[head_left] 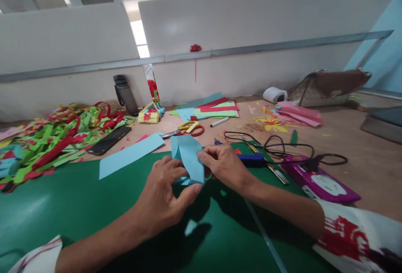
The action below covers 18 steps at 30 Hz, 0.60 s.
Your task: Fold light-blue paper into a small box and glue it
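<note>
A folded piece of light blue paper [191, 155] is held above the green mat [78, 206], bent into a box-like shape. My left hand [166, 189] grips its lower left part, with the thumb along the bottom edge. My right hand [222, 166] pinches its right side between thumb and fingers. Behind the folded piece lie scissors [191, 128] with yellow and red handles. A flat light blue paper strip [132, 154] rests to the left, partly on the mat. Just right of my right hand is a blue glue gun [253, 160], partly hidden.
Colourful paper scraps [63, 139] are heaped at the left, beside a black phone [109, 140] and a dark bottle [125, 95]. A purple power strip [320, 178] with black cables lies right. Coloured sheets [216, 107], a white marker [219, 122] and a small yellow paper basket [149, 117] sit behind.
</note>
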Motion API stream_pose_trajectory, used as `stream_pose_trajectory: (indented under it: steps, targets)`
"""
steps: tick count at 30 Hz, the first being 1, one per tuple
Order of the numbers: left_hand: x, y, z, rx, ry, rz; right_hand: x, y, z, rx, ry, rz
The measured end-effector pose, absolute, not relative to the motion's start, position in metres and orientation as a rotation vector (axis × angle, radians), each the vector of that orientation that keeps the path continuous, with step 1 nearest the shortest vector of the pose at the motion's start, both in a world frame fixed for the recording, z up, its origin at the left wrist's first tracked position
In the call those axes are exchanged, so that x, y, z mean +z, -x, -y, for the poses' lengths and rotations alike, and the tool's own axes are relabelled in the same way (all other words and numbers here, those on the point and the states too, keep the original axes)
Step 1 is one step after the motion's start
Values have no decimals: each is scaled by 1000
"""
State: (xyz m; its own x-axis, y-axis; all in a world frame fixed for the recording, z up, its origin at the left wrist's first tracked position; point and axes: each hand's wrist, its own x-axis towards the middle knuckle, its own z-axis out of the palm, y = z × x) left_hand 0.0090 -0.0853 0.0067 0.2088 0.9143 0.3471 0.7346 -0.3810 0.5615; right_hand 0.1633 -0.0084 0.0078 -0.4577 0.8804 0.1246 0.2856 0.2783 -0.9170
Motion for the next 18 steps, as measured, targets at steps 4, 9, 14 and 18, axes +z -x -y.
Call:
stream_pose_trajectory:
  steps: [4, 9, 14, 18]
  targets:
    - [12, -10, 80, 856, -2026, -1548, 9, -164, 11, 1192, 1025, 1911]
    - [19, -9, 79, 843, -1624, -1463, 11, -165, 14, 1027, 974, 1980]
    - [14, -5, 76, 934, -1365, -1352, 5, -166, 14, 1195, 885, 1938]
    - [10, 1, 74, 1038, -1281, -1236, 2, -168, 13, 1341, 852, 1896]
